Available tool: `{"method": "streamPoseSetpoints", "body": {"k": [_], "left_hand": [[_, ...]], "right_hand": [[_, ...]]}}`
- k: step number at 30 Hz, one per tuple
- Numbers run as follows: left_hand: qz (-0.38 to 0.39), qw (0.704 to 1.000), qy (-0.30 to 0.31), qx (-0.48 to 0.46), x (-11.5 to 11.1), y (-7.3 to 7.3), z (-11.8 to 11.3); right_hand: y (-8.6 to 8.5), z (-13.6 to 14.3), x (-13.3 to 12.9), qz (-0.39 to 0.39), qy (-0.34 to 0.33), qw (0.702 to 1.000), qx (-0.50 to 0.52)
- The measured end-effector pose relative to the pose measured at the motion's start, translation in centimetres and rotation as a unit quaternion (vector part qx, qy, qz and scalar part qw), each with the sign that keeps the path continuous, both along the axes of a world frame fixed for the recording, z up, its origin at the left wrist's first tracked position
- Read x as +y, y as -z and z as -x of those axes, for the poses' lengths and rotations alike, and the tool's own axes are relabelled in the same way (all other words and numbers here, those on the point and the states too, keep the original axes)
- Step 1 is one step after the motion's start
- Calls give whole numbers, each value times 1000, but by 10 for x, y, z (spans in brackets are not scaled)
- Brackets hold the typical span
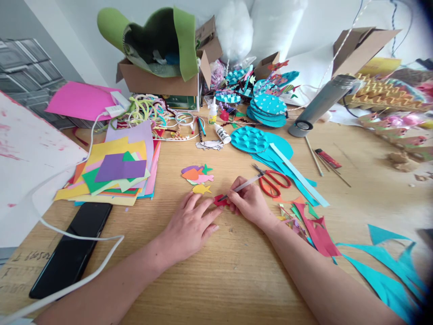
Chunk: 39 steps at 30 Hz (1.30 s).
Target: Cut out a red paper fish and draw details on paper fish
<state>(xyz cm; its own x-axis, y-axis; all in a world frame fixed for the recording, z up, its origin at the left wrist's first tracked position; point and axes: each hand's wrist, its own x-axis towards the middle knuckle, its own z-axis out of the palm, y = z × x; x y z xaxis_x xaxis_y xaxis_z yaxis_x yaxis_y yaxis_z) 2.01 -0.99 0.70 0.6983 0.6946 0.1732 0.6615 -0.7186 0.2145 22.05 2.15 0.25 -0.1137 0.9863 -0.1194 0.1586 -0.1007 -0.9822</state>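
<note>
My right hand [248, 201] grips a slim pale pen [248, 182], its dark tip on a small red paper piece [221, 200] on the table. My left hand [191, 223] lies flat beside it with fingers spread, the fingertips at the red piece's left edge. Just beyond my left fingers is a yellow paper fish [201, 189]. Behind that, orange, purple, pink and green paper shapes [192, 174] overlap in a small pile. Red-handled scissors [274, 183] lie partly open to the right of the pen.
Coloured paper sheets [122, 168] and a black phone [72, 248] lie left, crossed by a white cable [111, 253]. Blue discs and strips [301, 178], a grey flask [323, 106] and paper scraps [321, 234] are right. A cardboard box [162, 83] and glue bottle [222, 134] stand or lie behind.
</note>
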Motion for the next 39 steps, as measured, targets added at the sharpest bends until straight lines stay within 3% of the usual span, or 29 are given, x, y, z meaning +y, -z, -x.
{"method": "streamPoseSetpoints", "body": {"k": [39], "left_hand": [[7,1000,2,-3,0,-1,-1]], "right_hand": [[6,-1,-1,-7,-31,999,-14]]}}
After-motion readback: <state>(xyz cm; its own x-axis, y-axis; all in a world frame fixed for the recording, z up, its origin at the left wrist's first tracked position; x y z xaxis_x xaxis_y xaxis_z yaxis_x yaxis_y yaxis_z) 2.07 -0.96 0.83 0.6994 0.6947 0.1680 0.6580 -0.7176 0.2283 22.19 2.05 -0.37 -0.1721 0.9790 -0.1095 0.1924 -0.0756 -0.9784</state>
